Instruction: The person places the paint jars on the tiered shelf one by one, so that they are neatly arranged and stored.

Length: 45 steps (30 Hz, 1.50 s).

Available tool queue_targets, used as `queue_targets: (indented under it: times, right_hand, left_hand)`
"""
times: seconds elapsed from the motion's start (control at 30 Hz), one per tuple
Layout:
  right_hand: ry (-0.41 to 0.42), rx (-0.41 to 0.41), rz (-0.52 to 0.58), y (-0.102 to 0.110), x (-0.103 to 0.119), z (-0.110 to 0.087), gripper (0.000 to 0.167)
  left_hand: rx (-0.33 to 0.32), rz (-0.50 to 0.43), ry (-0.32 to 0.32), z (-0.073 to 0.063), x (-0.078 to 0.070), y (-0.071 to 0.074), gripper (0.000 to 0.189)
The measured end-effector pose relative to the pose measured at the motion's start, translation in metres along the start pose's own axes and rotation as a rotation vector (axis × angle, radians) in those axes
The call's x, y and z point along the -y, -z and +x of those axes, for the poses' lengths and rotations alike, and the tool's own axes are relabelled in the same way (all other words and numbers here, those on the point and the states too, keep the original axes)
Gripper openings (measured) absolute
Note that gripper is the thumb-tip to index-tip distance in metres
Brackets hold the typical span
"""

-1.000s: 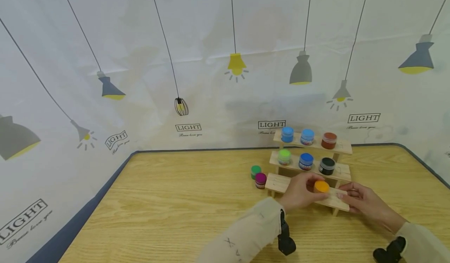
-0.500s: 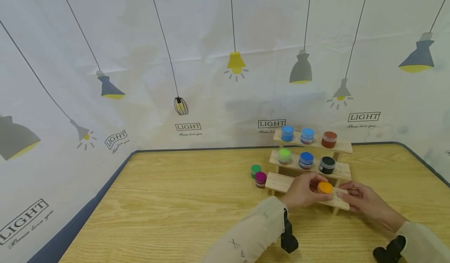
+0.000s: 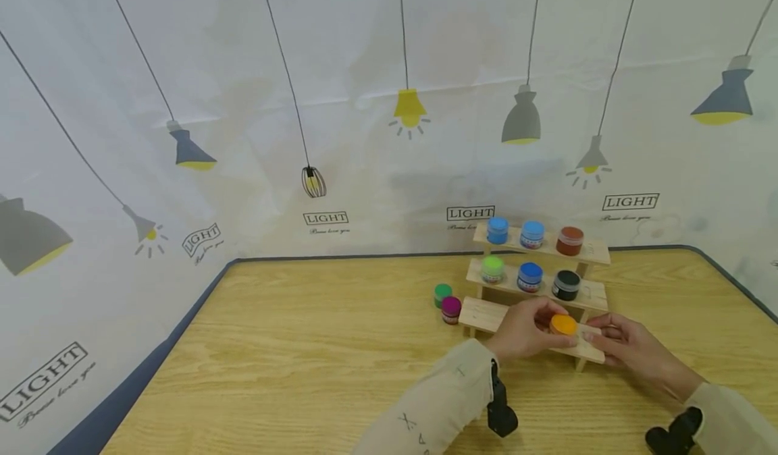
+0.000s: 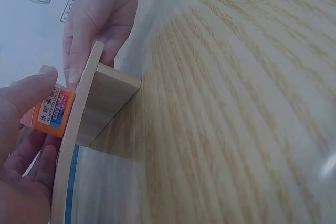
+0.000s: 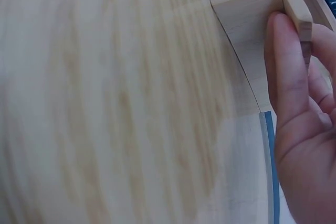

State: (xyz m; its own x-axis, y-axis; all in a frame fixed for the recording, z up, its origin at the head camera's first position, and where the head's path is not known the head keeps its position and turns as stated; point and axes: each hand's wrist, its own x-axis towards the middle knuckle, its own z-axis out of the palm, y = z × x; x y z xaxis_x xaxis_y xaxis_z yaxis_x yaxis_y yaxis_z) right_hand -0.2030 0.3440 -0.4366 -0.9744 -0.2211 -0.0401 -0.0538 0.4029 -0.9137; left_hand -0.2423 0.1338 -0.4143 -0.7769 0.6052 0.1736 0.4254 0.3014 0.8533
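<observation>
My left hand (image 3: pixel 524 330) holds an orange gouache paint jar (image 3: pixel 563 325) between thumb and fingers, its base on the lowest step of a three-tier wooden display stand (image 3: pixel 482 314). In the left wrist view, the labelled orange jar (image 4: pixel 55 109) meets the board upright relative to it. My right hand (image 3: pixel 638 352) pinches the right end of that same step. The right wrist view has the thumb and fingers of the right hand (image 5: pixel 304 124) around the board's end. On the middle step stand light green (image 3: pixel 492 269), blue (image 3: pixel 530 277) and black (image 3: pixel 566 285) jars.
Two light blue jars (image 3: pixel 497 231) and a brown-red jar (image 3: pixel 570 240) stand on the top step. Left of the stand, a green jar (image 3: pixel 443 296) and a purple jar (image 3: pixel 451 310) sit on the wooden table (image 3: pixel 292 347). A lamp-printed curtain (image 3: pixel 365 50) hangs behind.
With the left hand, the orange jar has shifted slightly right along the lowest step, mostly in the first half second. The right hand keeps its place on the board's end.
</observation>
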Motion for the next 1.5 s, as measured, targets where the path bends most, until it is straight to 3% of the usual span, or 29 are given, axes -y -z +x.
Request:
queue_targets:
  times: [0.5,1.13,1.3,1.5]
  right_hand:
    - [-0.018,0.008,0.026,0.000,0.001,0.000,0.043]
    - [-0.053,-0.019,0.036,-0.001,0.000,0.002,0.046]
    - [-0.044,-0.019,0.022,-0.002,0.000,0.002,0.046]
    - [-0.052,-0.014,0.013,-0.002,0.000,0.001,0.047]
  left_hand:
    - [0.037,0.004,-0.017,0.000,0.002,0.002,0.031]
    - [0.165,-0.042,-0.035,-0.002,0.000,0.018,0.048]
    - [0.146,-0.045,-0.017,-0.008,-0.001,0.022,0.048]
    - [0.054,-0.062,-0.021,-0.015,0.005,0.029,0.039]
